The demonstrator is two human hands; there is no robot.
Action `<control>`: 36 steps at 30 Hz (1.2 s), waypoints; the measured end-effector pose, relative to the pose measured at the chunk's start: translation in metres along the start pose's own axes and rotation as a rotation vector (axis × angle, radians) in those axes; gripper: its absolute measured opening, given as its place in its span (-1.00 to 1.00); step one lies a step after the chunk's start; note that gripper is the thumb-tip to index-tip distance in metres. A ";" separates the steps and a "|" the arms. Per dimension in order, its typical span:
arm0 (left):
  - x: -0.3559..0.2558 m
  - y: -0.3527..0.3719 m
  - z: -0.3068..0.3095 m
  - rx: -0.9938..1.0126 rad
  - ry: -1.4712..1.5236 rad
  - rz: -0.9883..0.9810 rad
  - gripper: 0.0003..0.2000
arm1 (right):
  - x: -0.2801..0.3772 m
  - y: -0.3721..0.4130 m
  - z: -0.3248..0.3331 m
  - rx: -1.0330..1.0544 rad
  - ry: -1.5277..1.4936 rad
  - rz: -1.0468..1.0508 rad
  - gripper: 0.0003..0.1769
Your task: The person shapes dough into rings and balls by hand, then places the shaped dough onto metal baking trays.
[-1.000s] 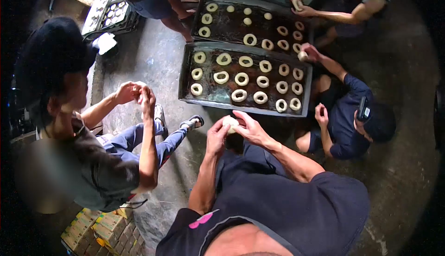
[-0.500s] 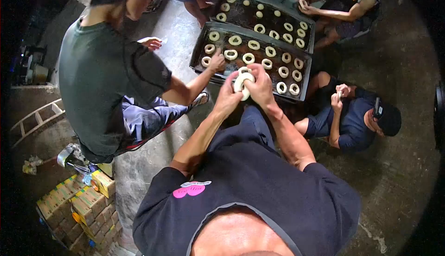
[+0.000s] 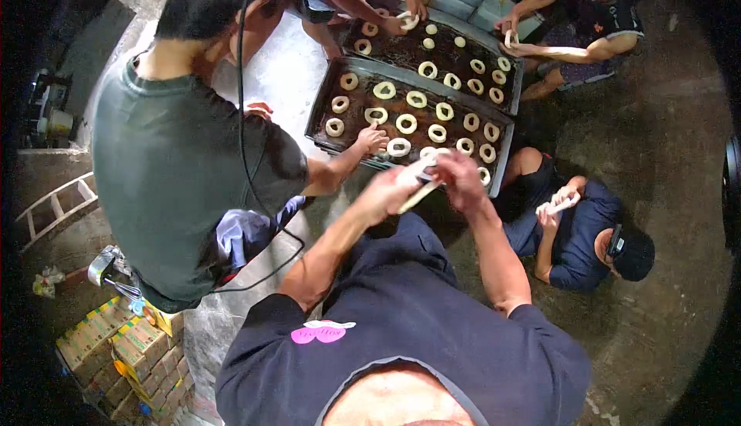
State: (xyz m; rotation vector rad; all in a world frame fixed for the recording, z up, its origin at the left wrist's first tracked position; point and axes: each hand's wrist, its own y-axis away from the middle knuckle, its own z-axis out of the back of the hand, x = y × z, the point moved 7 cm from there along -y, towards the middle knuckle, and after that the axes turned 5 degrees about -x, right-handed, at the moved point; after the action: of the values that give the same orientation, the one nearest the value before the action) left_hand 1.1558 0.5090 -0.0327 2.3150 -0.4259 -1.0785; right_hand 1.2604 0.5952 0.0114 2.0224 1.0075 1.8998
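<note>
A pale dough ring (image 3: 421, 197) is stretched lengthwise between my two hands, just above the near edge of the front tray (image 3: 505, 148). My left hand (image 3: 388, 192) is closed round its left end. At the other end, my right hand (image 3: 461, 180) has its fingers curled onto the dough; motion smears them a little. Several dough rings (image 3: 406, 123) lie in rows on the dark front tray. My hands hide part of its near edge and a ring there.
A co-worker's hand (image 3: 373, 140) reaches over the front tray from the left. Behind it, the rear tray (image 3: 455, 57) bears rings and small dough balls. Other people handle dough at the far side and right. Stacked cartons (image 3: 143, 343) and a whisk (image 3: 123, 289) are at lower left.
The dough ring has been pulled longer and tilted between my hands, which have moved slightly lower and apart. A person at the far side now holds a ring over the rear tray.
</note>
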 end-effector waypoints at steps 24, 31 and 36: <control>0.326 0.041 0.214 -0.867 -0.213 0.532 -0.67 | -0.097 -0.599 0.055 -0.214 0.480 0.018 -0.39; 0.325 0.049 0.181 -0.988 0.059 0.685 -0.65 | -0.082 -0.636 0.107 -0.323 1.261 0.340 -0.61; 0.308 -0.006 0.179 -0.890 0.106 0.600 -0.64 | -0.048 -0.664 0.176 -0.744 1.411 0.504 -0.62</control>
State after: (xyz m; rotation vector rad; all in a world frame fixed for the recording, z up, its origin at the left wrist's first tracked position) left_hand 1.2109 0.3014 -0.3176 1.3200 -0.4375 -0.6402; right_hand 1.2012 1.1200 -0.4304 0.3305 -0.2528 3.2502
